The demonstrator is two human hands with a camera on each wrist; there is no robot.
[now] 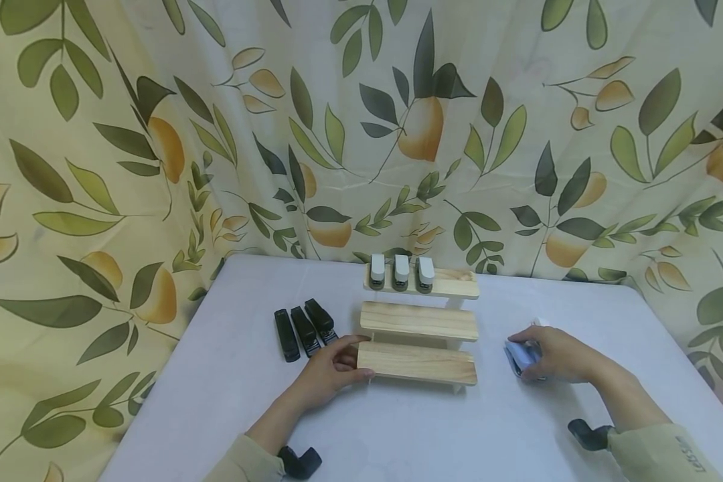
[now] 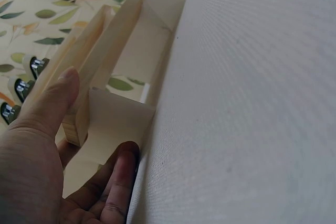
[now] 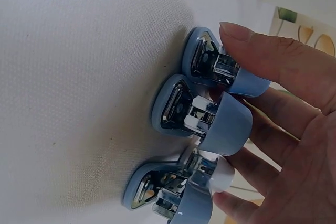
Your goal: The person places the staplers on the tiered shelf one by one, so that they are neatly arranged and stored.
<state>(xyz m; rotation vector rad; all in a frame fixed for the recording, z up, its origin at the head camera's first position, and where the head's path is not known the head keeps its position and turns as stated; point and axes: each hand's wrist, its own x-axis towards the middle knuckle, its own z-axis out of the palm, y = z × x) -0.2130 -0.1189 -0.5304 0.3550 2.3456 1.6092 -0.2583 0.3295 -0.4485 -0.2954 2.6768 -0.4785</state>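
A three-tier wooden shelf (image 1: 418, 361) stands mid-table. My left hand (image 1: 322, 378) grips the left end of its lowest tier, thumb over the front edge in the left wrist view. Over on the right, my right hand (image 1: 563, 355) is at a group of small blue staplers (image 3: 227, 124) standing close together. Its thumb and fingers pinch the blue stapler (image 3: 249, 82) at one end of the group, as the right wrist view shows. A white rounded piece (image 3: 223, 174) shows behind the blue ones. Three white staplers (image 1: 401, 271) stand side by side on the top tier.
Three black staplers (image 1: 304, 329) lie side by side left of the shelf, near my left hand. The middle tier (image 1: 418, 320) is bare wood. A white cloth (image 1: 397, 442) covers the table, and a leaf-patterned curtain (image 1: 247, 134) hangs behind it.
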